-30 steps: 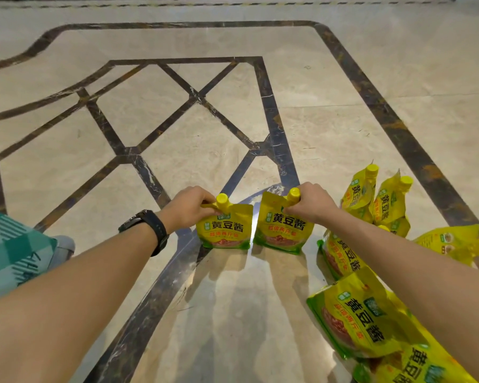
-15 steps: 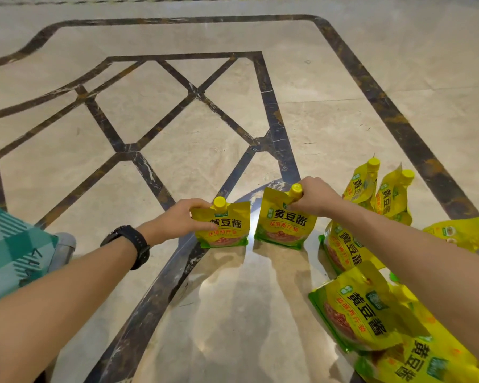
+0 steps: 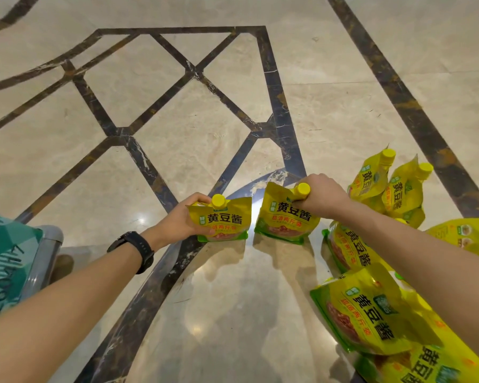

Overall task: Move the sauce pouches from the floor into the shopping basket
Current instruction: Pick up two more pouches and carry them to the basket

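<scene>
Your left hand [image 3: 177, 221] had slid from the cap [image 3: 218, 200] to grip the side of one sauce pouch [image 3: 224, 221], while your right hand [image 3: 320, 193] still pinched the second pouch [image 3: 285, 219] by its spout [image 3: 301, 189]. Both stood on the floor [image 3: 205, 120], likely about to lift. Other pouches [image 3: 371, 319] lay rightward; leftward, what looked like the basket [image 3: 46, 250] kept its inside out of view.

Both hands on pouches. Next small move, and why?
Probably lift both straight up. The left hand grips the left pouch by its side and the right hand grips the right pouch at its cap, yet both bases seem to rest on the floor. Then carry them left: the grey-railed thing at the left edge may be the basket.
</scene>
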The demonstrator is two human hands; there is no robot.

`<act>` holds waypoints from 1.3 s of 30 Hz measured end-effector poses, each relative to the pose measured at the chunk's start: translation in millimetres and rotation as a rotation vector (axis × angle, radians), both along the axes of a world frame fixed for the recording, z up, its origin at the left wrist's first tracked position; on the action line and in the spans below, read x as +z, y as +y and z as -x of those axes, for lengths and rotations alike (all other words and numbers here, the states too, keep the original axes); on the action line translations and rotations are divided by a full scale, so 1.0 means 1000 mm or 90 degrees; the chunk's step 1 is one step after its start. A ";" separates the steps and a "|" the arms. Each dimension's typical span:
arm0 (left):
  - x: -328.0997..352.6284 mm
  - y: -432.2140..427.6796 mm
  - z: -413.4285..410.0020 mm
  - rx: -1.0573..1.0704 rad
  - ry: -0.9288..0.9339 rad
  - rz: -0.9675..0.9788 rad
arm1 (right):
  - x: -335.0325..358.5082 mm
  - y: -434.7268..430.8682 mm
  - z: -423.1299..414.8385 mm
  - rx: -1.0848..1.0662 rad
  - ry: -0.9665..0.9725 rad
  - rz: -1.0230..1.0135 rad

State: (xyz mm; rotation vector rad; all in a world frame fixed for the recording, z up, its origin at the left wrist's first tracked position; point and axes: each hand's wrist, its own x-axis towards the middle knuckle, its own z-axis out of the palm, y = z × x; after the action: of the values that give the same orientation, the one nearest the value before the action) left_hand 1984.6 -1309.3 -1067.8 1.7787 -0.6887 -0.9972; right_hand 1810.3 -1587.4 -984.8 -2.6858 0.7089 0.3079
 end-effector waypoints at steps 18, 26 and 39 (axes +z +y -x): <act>-0.031 0.028 0.039 0.040 -0.008 0.008 | -0.006 -0.010 -0.008 -0.032 -0.009 0.008; -0.010 0.018 0.035 0.051 0.033 -0.007 | -0.006 -0.006 -0.006 -0.025 -0.009 0.017; -0.045 0.041 0.062 0.264 0.249 -0.102 | -0.005 -0.008 -0.005 0.019 -0.028 0.016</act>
State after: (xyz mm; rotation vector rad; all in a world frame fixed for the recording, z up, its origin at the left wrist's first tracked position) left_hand 1922.3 -1268.3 -1112.4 1.6975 0.0065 -1.0851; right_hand 1815.6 -1594.9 -990.0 -2.7204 0.6646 0.2475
